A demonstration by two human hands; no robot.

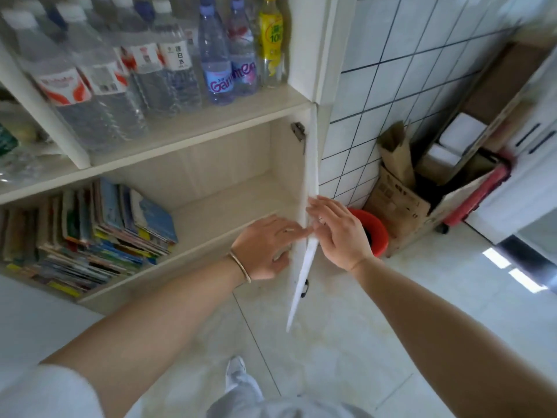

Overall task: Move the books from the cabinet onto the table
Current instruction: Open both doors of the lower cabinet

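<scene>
A heap of colourful books lies and leans in the left half of the cabinet's lower compartment; the right half is bare shelf. The white cabinet door stands open, seen edge-on. My left hand is on the inner side of the door edge, fingers spread and touching it. My right hand lies flat against the outer side of the same door, fingers apart. Neither hand holds a book. No table is in view.
The shelf above holds several water bottles and a yellow drink bottle. Right of the cabinet, by the tiled wall, stand a red bucket, a cardboard box and a red trolley. My foot stands on the tiled floor.
</scene>
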